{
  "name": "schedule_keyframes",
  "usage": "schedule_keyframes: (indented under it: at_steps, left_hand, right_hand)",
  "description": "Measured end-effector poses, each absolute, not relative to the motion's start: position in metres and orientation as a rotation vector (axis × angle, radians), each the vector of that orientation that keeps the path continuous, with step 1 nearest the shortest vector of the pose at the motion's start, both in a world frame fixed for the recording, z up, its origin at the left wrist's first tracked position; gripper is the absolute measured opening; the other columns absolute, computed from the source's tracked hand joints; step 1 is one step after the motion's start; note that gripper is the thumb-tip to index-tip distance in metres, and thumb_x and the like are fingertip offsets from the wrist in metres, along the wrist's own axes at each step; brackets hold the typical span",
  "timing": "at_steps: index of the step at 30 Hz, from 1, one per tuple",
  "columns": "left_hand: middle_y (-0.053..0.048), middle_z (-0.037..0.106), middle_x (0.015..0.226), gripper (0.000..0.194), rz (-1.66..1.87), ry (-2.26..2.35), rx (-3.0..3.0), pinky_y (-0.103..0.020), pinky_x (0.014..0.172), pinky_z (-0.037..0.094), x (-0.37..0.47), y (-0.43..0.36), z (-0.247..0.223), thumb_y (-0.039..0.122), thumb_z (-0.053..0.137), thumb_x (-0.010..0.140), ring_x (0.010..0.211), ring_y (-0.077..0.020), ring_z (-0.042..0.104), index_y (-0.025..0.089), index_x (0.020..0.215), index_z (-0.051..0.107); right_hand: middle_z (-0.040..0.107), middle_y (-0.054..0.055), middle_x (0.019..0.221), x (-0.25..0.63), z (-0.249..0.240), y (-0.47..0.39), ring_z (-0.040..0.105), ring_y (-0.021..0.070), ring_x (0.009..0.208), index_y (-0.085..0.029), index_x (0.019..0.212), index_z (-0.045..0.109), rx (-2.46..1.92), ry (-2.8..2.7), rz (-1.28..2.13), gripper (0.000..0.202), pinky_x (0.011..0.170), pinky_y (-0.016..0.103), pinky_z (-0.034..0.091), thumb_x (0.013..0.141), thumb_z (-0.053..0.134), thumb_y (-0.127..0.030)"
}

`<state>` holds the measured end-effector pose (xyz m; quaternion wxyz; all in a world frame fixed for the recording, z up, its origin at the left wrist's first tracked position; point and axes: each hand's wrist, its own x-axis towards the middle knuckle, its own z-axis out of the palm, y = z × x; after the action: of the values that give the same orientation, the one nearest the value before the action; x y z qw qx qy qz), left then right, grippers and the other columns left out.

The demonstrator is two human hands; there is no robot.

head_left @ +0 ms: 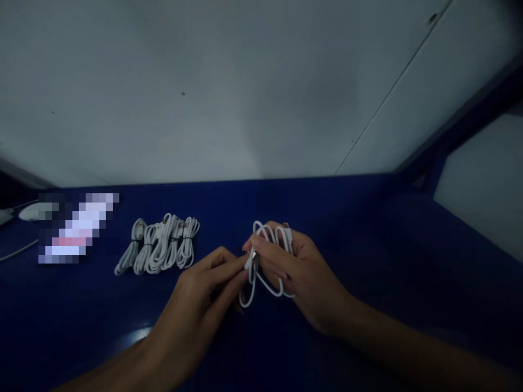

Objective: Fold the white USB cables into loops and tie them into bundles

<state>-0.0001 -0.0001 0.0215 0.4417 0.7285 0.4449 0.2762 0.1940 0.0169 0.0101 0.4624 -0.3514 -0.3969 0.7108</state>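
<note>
A white USB cable (269, 287) hangs in loose loops between my hands, above the blue table (327, 348). My right hand (304, 267) is closed around the loops, with one plug showing by its fingers. From the left, my left hand (212, 283) pinches a part of the same cable near its other, metal-tipped end. Several bundled white cables (165, 245) lie side by side on the table, left of my hands, each bound with a dark tie.
At the far left lie a blurred-out flat item (81, 228) and a white rounded object (32, 211) with a thin cord beside it. A pale wall panel (204, 109) rises behind the table. A dark blue frame post (457, 125) slants at the right.
</note>
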Motion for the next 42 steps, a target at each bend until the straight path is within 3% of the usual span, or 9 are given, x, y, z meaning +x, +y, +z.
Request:
schedule_keyframes:
  at_steps: [4, 7, 10, 14, 22, 31, 38, 42]
  left_hand:
    - [0.0, 0.064, 0.087, 0.031, 0.731, 1.123, 1.775, -0.03, 0.069, 0.049, -0.001, 0.001, 0.016, 0.035, 0.055, 0.114, 0.076, -0.0163, 0.061, 0.026, 0.095, 0.077]
    - [0.001, 0.069, 0.089, 0.017, 0.814, 1.132, 1.602, -0.03, 0.071, 0.056, 0.0, -0.001, 0.013, 0.037, 0.063, 0.111, 0.077, -0.0169, 0.067, 0.029, 0.118, 0.076]
    - [0.002, 0.075, 0.09, 0.023, 0.892, 1.13, 1.415, -0.029, 0.071, 0.061, 0.002, -0.003, 0.011, 0.038, 0.069, 0.108, 0.075, -0.0172, 0.072, 0.029, 0.13, 0.068]
    - [0.003, 0.074, 0.081, 0.019, 0.996, 1.129, 1.357, -0.027, 0.065, 0.063, 0.004, -0.003, 0.011, 0.033, 0.073, 0.105, 0.066, -0.0154, 0.071, 0.026, 0.121, 0.065]
    - [0.003, 0.073, 0.084, 0.018, 0.963, 1.063, 1.16, -0.025, 0.061, 0.063, 0.008, 0.002, 0.01, 0.031, 0.075, 0.104, 0.066, -0.0142, 0.072, 0.023, 0.116, 0.064]
    - [-0.001, 0.076, 0.084, 0.024, 0.886, 1.069, 1.213, -0.025, 0.063, 0.06, 0.006, 0.006, 0.013, 0.037, 0.074, 0.104, 0.064, -0.0146, 0.069, 0.021, 0.122, 0.072]
    - [0.0, 0.074, 0.076, 0.021, 0.841, 1.053, 1.194, -0.024, 0.063, 0.06, 0.006, 0.007, 0.014, 0.036, 0.074, 0.104, 0.059, -0.0136, 0.069, 0.018, 0.115, 0.076]
    - [-0.002, 0.078, 0.083, 0.018, 0.854, 0.97, 1.095, -0.028, 0.065, 0.067, 0.008, 0.006, 0.015, 0.035, 0.073, 0.105, 0.064, -0.017, 0.076, 0.02, 0.114, 0.069]
  right_hand:
    - [0.044, -0.01, 0.058, 0.194, 0.012, 0.016, 0.031, 0.006, 0.048, -0.02, 0.089, 0.073, -0.85, -0.967, 1.762, 0.03, 0.051, 0.02, 0.037, 0.103, 0.077, -0.047]
    - [0.041, -0.01, 0.056, 0.194, 0.014, 0.017, 0.031, 0.006, 0.048, -0.019, 0.075, 0.062, -0.836, -0.999, 1.757, 0.041, 0.051, 0.021, 0.035, 0.106, 0.073, -0.044]
    - [0.041, -0.01, 0.056, 0.194, 0.013, 0.017, 0.029, 0.0058, 0.047, -0.02, 0.083, 0.067, -0.84, -1.031, 1.746, 0.034, 0.05, 0.022, 0.031, 0.108, 0.069, -0.043]
    - [0.042, -0.01, 0.056, 0.196, 0.012, 0.017, 0.029, 0.0062, 0.046, -0.02, 0.088, 0.07, -0.833, -1.047, 1.749, 0.033, 0.05, 0.023, 0.029, 0.109, 0.068, -0.045]
    - [0.041, -0.01, 0.054, 0.198, 0.011, 0.016, 0.027, 0.0075, 0.045, -0.021, 0.088, 0.069, -0.84, -1.046, 1.77, 0.032, 0.047, 0.026, 0.024, 0.107, 0.066, -0.046]
    - [0.039, -0.01, 0.051, 0.198, 0.014, 0.016, 0.027, 0.0093, 0.045, -0.024, 0.07, 0.049, -0.862, -1.095, 1.771, 0.046, 0.051, 0.029, 0.026, 0.107, 0.065, -0.047]
    - [0.04, -0.01, 0.054, 0.197, 0.014, 0.016, 0.027, 0.0084, 0.045, -0.021, 0.084, 0.067, -0.809, -1.101, 1.789, 0.035, 0.047, 0.027, 0.022, 0.108, 0.063, -0.046]
    - [0.037, -0.01, 0.054, 0.199, 0.015, 0.015, 0.027, 0.0079, 0.046, -0.021, 0.084, 0.069, -0.675, -1.093, 1.846, 0.037, 0.05, 0.024, 0.029, 0.112, 0.059, -0.043]
